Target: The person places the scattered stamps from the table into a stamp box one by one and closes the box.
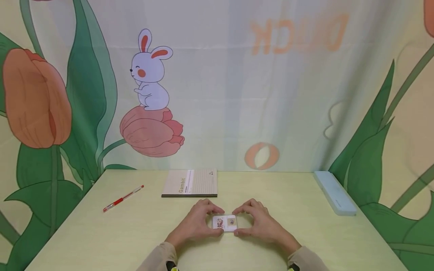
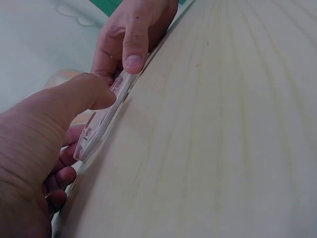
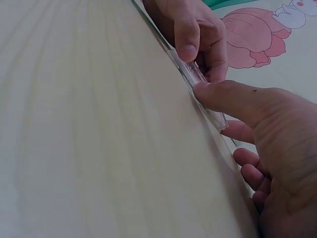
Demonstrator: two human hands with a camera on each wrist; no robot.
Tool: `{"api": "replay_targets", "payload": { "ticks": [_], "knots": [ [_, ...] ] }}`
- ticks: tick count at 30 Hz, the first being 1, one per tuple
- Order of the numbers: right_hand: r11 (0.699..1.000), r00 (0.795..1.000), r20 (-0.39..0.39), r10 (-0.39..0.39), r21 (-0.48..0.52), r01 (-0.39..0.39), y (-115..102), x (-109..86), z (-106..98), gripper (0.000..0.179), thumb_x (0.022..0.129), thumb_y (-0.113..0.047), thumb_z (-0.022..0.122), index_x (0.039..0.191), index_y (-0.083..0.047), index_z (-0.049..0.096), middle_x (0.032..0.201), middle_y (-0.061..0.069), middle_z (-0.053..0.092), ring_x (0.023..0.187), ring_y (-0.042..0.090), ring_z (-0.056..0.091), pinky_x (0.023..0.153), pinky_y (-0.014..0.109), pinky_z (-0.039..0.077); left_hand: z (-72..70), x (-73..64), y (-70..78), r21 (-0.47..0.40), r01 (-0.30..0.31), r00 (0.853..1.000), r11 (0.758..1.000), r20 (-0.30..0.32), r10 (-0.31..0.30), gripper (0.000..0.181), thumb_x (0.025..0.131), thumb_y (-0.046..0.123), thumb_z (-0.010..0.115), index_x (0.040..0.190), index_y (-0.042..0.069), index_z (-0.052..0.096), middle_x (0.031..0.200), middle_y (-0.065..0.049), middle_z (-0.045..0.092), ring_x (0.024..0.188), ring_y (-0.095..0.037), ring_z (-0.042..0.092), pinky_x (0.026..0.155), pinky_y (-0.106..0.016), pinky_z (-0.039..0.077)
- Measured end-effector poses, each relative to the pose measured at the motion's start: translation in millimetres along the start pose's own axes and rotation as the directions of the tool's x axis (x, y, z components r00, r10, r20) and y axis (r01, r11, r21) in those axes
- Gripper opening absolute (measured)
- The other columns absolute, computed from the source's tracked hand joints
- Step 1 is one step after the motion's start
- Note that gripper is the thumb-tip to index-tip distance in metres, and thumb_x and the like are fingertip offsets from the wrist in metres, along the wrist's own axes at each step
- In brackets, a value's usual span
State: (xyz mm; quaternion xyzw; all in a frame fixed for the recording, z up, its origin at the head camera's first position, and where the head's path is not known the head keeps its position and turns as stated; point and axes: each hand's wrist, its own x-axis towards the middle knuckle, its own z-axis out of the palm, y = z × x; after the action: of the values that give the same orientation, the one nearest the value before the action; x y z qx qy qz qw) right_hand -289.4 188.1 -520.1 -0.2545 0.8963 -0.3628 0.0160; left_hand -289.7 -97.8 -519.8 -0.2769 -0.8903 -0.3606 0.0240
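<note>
A small flat white rectangular case [image 1: 225, 223] lies low over the tabletop in the head view. Its top shows a reddish picture on the left half and a tan square with a dark round mark on the right. Clear plastic along its side [image 2: 96, 124] shows in the left wrist view. My left hand [image 1: 197, 222] pinches its left end between thumb and fingers. At the opposite end my right hand [image 1: 258, 223] grips it the same way, thumb on the near edge. Whether the case touches the table, I cannot tell.
Behind my left hand lies a Gambit notebook [image 1: 190, 183]. A red pen [image 1: 123, 198] rests at the left of the table [image 1: 271, 192]. Toward the right edge is a long light-blue case [image 1: 335, 193]. A printed curtain [image 1: 217, 94] hangs along the back.
</note>
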Motion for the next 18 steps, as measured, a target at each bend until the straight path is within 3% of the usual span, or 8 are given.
{"api": "replay_targets", "payload": {
  "ticks": [5, 11, 18],
  "knots": [
    [1.0, 1.0, -0.007, 0.016, 0.004, -0.016, 0, -0.4, 1, 0.053, 0.083, -0.048, 0.098, 0.129, -0.031, 0.077, 0.125, -0.003, 0.057, 0.12, 0.021, 0.048, 0.107, 0.053, 0.034, -1.6, -2.1, -1.0, 0.018, -0.013, 1.0, 1.0, -0.005, 0.013, 0.058, 0.078, 0.039, 0.1, 0.129, 0.017, 0.081, 0.114, 0.004, 0.065, 0.115, -0.019, 0.055, 0.103, -0.042, 0.047],
    [1.0, 1.0, -0.015, 0.02, 0.003, -0.02, 0, -0.4, 2, 0.053, 0.082, -0.048, 0.099, 0.128, -0.033, 0.078, 0.124, -0.006, 0.057, 0.12, 0.02, 0.048, 0.106, 0.052, 0.035, -9.7, -12.3, -10.4, 0.071, 0.018, 0.999, 0.997, -0.036, -0.015, 0.066, 0.075, 0.05, 0.101, 0.13, 0.02, 0.081, 0.118, 0.005, 0.065, 0.117, -0.019, 0.052, 0.107, -0.051, 0.043],
    [0.999, 0.999, -0.01, 0.034, -0.005, -0.034, -1, -0.4, 1, 0.054, 0.082, -0.049, 0.099, 0.129, -0.032, 0.078, 0.126, -0.007, 0.056, 0.121, 0.021, 0.048, 0.106, 0.053, 0.037, -11.0, -16.5, -15.7, 0.066, 0.029, 0.999, 0.997, -0.044, -0.026, 0.062, 0.076, 0.051, 0.1, 0.127, 0.023, 0.082, 0.116, 0.007, 0.064, 0.112, -0.015, 0.048, 0.104, -0.048, 0.039]
  ]
}}
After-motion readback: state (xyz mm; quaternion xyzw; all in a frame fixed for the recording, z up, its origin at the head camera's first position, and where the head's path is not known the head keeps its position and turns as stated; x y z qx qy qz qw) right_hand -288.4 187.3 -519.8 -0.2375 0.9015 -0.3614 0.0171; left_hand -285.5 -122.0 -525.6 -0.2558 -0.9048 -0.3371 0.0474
